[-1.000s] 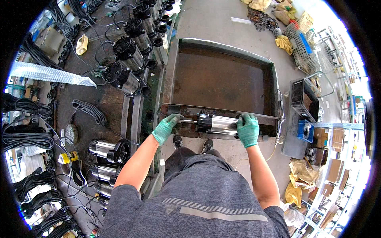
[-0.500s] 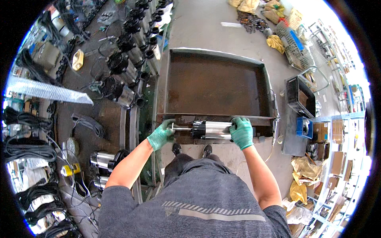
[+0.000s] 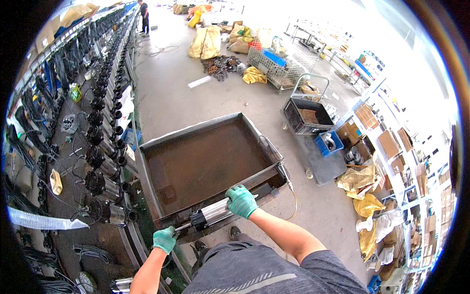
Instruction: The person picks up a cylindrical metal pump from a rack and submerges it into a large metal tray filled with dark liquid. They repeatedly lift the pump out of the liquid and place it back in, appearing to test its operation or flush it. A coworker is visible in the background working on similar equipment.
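A steel-bodied submersible pump (image 3: 213, 215) with a black end lies on its side along the near edge of a shallow rectangular metal tank (image 3: 152, 203). My right hand (image 3: 241, 201), in a green glove, is wrapped over the pump's right end. A thin metal rod (image 3: 183, 227) sticks out of the black end on the left. The green glove of my left hand (image 3: 164, 239) is closed round the outer end of that rod, covering its tip. Brownish, dark liquid or a stained bottom shows inside the tank.
To the left, a long row of similar upright pumps (image 3: 105, 186) lines a bench with coiled black cables (image 3: 93, 254). A cart (image 3: 318, 161) on the right carries a black crate (image 3: 308, 115) and a blue bin (image 3: 329, 143). Shelving with cartons (image 3: 389, 142) stands beyond. Far off is another person (image 3: 144, 17).
The view has swung up and to the right, so the tank and pump appear tilted and more of the room shows. My left fingers, looser before, are now closed on the rod's end.
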`<action>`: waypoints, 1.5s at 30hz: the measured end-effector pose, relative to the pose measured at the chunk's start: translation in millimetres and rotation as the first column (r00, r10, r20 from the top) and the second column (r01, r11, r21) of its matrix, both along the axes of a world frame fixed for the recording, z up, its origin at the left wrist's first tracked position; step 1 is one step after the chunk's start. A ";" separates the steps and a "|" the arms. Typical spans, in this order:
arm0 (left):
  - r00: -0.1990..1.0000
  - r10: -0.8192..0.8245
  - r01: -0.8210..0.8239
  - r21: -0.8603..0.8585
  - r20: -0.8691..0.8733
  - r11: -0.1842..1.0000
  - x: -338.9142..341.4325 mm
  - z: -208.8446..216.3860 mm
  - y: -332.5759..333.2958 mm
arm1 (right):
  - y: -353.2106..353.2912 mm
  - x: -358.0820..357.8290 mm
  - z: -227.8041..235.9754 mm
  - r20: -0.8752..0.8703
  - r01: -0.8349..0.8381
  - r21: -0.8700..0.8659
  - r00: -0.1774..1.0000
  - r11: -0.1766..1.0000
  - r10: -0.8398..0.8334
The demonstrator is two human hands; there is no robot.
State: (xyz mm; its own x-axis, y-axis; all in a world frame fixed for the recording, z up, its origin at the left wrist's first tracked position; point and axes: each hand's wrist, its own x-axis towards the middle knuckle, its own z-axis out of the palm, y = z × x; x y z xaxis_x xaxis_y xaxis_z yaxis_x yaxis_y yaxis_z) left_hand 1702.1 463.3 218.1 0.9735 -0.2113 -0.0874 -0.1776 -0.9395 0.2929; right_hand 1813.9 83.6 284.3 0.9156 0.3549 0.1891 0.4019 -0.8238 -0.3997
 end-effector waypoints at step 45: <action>0.637 -0.213 -0.740 -0.665 -0.741 0.103 -5.3 -22.9 22.0 | 1.7 -1.2 10.1 -0.036 -0.048 -0.093 0.998 0.995 0.045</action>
